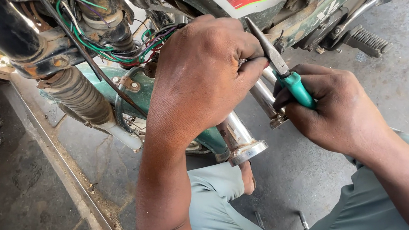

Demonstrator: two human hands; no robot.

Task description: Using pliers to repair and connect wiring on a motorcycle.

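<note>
My right hand [331,106] grips long-nose pliers [277,64] by their teal handles; the dark jaws point up and left toward my left hand. My left hand [202,76] is curled around something small beside the motorcycle frame, its fingertips meeting the pliers' tip; what it pinches is hidden. Just left of it hangs a bundle of green, purple and white wires [113,49]. Chrome tubes [242,139] run down below both hands.
A green motorcycle [302,7] fills the top. Its fork with a rubber boot [76,95] slants at left. A footpeg [367,38] sticks out at upper right. The concrete floor [295,171] has a metal strip at left. My grey-trousered legs sit below.
</note>
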